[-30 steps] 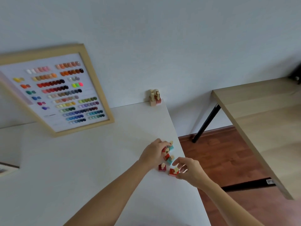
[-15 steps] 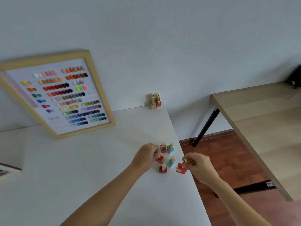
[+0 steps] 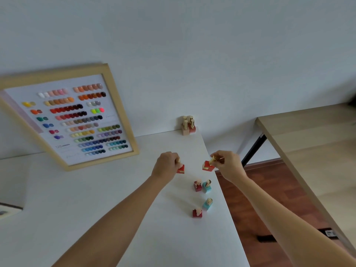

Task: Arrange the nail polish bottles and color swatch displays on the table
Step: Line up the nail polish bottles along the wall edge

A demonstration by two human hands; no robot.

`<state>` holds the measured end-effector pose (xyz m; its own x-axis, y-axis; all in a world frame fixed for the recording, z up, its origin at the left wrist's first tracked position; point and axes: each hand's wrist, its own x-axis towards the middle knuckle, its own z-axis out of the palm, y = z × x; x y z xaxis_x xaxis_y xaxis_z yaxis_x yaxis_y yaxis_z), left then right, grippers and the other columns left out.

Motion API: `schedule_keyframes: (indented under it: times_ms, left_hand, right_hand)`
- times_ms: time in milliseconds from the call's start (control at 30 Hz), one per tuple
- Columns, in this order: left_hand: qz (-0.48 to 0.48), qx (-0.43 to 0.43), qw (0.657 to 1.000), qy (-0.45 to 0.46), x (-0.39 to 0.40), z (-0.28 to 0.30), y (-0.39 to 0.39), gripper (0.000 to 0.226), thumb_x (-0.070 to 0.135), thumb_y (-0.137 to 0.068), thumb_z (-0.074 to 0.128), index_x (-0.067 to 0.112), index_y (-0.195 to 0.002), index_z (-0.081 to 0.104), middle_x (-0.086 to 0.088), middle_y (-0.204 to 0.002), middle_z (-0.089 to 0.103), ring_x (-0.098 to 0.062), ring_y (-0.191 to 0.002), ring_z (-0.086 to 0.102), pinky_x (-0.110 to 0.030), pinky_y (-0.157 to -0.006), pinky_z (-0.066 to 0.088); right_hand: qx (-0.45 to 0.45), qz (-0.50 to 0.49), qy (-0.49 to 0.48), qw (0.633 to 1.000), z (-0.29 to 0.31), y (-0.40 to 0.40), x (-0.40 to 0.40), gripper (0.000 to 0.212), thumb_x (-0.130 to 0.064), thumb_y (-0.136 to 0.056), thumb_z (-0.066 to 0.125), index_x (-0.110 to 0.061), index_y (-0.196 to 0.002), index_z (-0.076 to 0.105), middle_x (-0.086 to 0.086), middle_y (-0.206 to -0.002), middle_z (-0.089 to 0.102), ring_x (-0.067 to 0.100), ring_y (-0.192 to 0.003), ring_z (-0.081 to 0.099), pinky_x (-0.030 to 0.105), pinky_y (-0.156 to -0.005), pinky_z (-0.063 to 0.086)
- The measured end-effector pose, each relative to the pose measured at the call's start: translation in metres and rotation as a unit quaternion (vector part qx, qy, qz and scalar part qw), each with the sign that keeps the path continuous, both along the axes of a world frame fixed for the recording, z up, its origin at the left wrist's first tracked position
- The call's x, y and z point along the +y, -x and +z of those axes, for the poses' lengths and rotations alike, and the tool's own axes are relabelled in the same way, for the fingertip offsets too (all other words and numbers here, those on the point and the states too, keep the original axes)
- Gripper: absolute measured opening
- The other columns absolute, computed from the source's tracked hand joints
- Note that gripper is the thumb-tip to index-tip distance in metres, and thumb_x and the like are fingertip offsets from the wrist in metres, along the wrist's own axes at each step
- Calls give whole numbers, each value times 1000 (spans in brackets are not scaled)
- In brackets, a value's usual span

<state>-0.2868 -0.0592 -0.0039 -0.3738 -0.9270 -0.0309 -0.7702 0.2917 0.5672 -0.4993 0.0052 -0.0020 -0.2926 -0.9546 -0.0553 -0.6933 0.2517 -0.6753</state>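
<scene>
My left hand (image 3: 167, 166) pinches the cap of a red nail polish bottle (image 3: 181, 169) above the white table (image 3: 81, 205). My right hand (image 3: 228, 164) pinches the gold cap of another red bottle (image 3: 207, 166), tilted, near the table's right edge. Nearer to me stand a dark red bottle (image 3: 197, 186) beside a light blue one (image 3: 207, 186), then another light blue bottle (image 3: 207, 204) and a dark red bottle (image 3: 197, 213). A cluster of gold-capped bottles (image 3: 188, 125) stands at the far right corner against the wall. A framed color swatch display (image 3: 73, 116) leans on the wall at the left.
The table's right edge runs just right of the bottles, with red-brown floor (image 3: 256, 205) below. A wooden table (image 3: 316, 151) with black legs stands to the right. The corner of another swatch display (image 3: 9, 210) pokes in at the left edge.
Both hands have lifted their red bottles and carried them away from the group, toward the far side of the table. The other bottles have stayed in place.
</scene>
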Motion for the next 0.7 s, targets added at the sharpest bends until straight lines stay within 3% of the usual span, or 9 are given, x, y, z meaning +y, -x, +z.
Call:
schedule_keyframes:
  times_ms: [133, 300, 600, 700]
  left_hand:
    - [-2, -10, 1000, -7, -13, -9, 16, 17, 16, -87, 66, 4, -98, 69, -12, -99, 70, -23, -89, 65, -23, -75, 48]
    - [-2, -32, 999, -17, -26, -22, 27, 21, 20, -88, 66, 5, -102, 68, -12, -100, 69, -24, -89, 65, -27, -79, 52]
    - [-17, -66, 998, -8, -30, -32, 29, 26, 27, -87, 66, 7, -104, 67, -10, -100, 68, -23, -88, 64, -28, -76, 52]
    - [-32, -69, 997, 11, -29, -29, 27, 37, 33, -85, 68, 13, -115, 62, -5, -109, 64, -22, -97, 63, -27, -76, 52]
  right_hand:
    - [-6, 20, -37, 999, -17, -9, -26, 23, -11, -83, 70, -11, -106, 70, 7, -99, 72, 10, -76, 61, 2, -64, 37]
    - [0, 53, -79, 995, -33, -14, -46, 24, -8, -85, 67, -10, -108, 69, 8, -102, 71, 13, -82, 63, 16, -76, 45]
    - [-3, 76, -72, 995, -39, -16, -51, 31, -9, -84, 68, -10, -115, 65, 6, -104, 69, 10, -82, 60, 15, -78, 45]
    - [-14, 52, -72, 996, -37, -10, -36, 35, -15, -81, 72, -13, -114, 62, -3, -97, 64, 9, -81, 61, 15, -73, 48]
